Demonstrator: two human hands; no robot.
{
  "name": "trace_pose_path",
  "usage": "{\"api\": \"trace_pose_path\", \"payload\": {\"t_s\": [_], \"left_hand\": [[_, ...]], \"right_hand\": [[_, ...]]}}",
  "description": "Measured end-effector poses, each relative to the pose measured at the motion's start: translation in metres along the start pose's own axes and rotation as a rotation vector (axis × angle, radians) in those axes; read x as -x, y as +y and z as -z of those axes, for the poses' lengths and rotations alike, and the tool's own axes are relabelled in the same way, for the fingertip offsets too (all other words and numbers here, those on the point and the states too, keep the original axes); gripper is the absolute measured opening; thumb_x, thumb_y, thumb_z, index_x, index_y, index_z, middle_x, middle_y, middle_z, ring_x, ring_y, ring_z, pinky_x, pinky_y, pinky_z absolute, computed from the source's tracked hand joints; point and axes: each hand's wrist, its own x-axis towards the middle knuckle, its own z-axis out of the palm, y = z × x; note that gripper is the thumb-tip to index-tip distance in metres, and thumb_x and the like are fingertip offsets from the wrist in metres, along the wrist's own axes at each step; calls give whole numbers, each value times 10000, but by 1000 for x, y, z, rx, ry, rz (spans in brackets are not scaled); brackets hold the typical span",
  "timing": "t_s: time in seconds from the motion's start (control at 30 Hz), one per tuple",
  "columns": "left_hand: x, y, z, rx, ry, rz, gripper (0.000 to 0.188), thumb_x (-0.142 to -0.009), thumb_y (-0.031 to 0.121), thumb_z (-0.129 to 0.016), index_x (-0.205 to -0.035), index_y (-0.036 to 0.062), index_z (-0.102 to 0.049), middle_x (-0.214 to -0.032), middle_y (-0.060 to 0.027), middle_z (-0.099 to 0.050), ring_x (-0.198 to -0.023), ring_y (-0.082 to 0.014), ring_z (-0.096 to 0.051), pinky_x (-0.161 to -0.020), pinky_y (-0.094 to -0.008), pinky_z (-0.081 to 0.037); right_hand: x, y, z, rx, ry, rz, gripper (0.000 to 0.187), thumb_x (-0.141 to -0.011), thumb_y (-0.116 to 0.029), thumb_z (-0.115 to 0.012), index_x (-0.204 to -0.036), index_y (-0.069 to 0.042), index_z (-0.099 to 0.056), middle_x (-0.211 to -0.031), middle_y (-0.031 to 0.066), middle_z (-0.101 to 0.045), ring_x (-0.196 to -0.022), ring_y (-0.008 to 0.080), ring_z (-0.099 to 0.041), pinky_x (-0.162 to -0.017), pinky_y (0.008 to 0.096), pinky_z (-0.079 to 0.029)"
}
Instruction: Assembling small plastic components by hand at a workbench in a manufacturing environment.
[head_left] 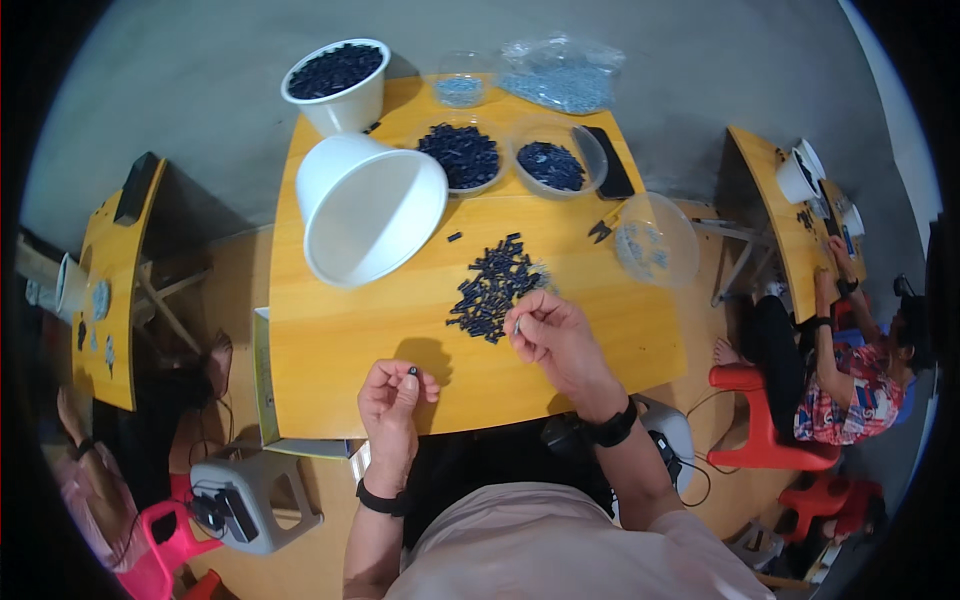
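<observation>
My left hand [390, 410] is over the table's front edge, its thumb and fingers closed on a small black cylindrical piece [412, 371] with one end up. Farther right, my right hand [556, 345] pinches a tiny silvery piece [517, 326], too small to name surely. Just beyond my right hand lies a loose pile of small black cylindrical pieces [490, 290]. Thin grey-blue pins or screws [542, 274] show at the pile's right side, partly hidden by my right hand. One black piece [455, 237] lies apart from the pile.
A white bucket [340, 240] lies tipped toward me; another bucket [365, 105], full of black pieces, stands behind. Clear tubs, a bag of grey-blue bits [560, 85], a phone [610, 165] and small black-and-yellow snips [603, 230] are on the table [330, 370]. Other people sit at side tables.
</observation>
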Motion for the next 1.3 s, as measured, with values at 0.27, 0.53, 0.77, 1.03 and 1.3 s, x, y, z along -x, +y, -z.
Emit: {"api": "trace_pose_path", "payload": {"t_s": [0.27, 0.53, 0.77, 1.03, 1.3], "left_hand": [[19, 18, -30, 315, -92, 140, 115, -826, -19, -452, -924, 16, -500, -770, -110, -587, -656, -150, -573, -487, -209, -431], [41, 19, -36, 345, -107, 266, 62, -851, 9, -539, -912, 20, -537, -742, -37, -560, -536, -57, -484, -384, -151, -310], [54, 18, -45, 228, -74, 186, 37, -854, 33, -564, -883, 39, -542, -664, -1, -524, -487, -44, -444, -354, -153, -280], [58, 18, -50, 201, -31, 209, 75, -882, 96, -546, -826, 54, -519, -616, -4, -515, -438, -51, -432, -345, -158, -268], [58, 16, -47, 234, -168, 307, 194, -915, 206, -497, -777, 71, -494, -570, -18, -498, -371, -73, -383, -329, -173, -242]], "right_hand": [[32, 32, -51, 83, -206, 120, 59, -833, 28, -527, -870, -7, -557, -811, 51, -588, -643, 83, -520, -601, 211, -439], [52, 49, -54, 116, -113, 273, 82, -827, 49, -529, -873, -10, -563, -854, 22, -558, -743, 65, -528, -689, 206, -435], [65, 50, -50, 160, -58, 290, 97, -817, 65, -535, -855, -14, -575, -850, 6, -548, -768, 68, -525, -703, 204, -424], [72, 47, -46, 275, -149, 398, 103, -811, 91, -534, -858, 5, -565, -881, 34, -514, -783, 88, -519, -696, 205, -429], [75, 42, -41, 415, -144, 500, 99, -798, 92, -543, -846, 7, -561, -851, 54, -533, -735, 104, -527, -648, 211, -433]]}}
